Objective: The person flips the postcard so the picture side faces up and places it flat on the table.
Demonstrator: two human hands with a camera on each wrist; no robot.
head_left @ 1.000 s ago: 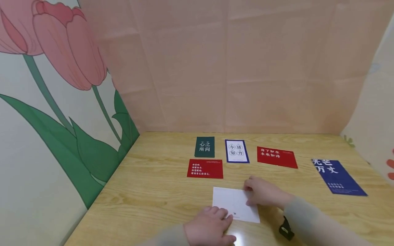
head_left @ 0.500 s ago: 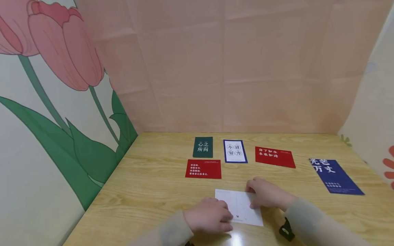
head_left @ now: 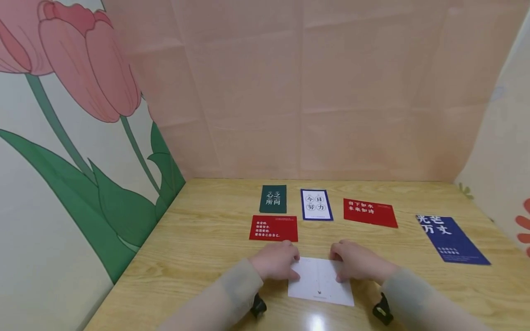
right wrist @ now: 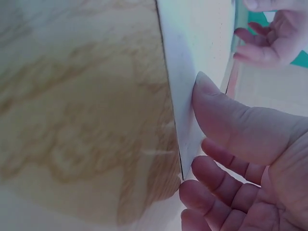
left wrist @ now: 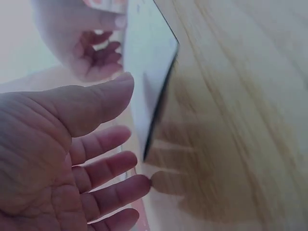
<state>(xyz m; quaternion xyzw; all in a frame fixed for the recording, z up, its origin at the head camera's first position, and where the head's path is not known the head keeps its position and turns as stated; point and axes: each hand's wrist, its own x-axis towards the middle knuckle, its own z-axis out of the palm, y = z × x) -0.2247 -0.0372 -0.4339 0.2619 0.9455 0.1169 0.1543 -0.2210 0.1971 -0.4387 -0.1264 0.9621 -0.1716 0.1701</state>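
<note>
A white card [head_left: 319, 290] with faint print lies on the table in front of me in the head view. My left hand [head_left: 275, 261] is at its left end, thumb and fingertips spread apart around the far corner. In the left wrist view the left thumb [left wrist: 108, 98] comes up against the card's face, with the fingers [left wrist: 113, 168] loosely bent past its edge. Opposite it, my right hand [head_left: 360, 261] holds the card's right end. Its thumb [right wrist: 231, 115] lies on the card's face, and the curled fingers [right wrist: 211, 178] are at the edge.
Beyond the hands lie a red card [head_left: 273, 227], a green card [head_left: 273, 207], a blue-bordered white card [head_left: 316, 214], another red card [head_left: 368, 218] and a blue card [head_left: 459, 248]. A pink cloth [head_left: 302, 92] hangs behind the wooden table [head_left: 198, 257].
My left hand has moved from the card's near left part up to its far left corner. The white card has shifted slightly right and nearer, while the right hand has kept its place on it.
</note>
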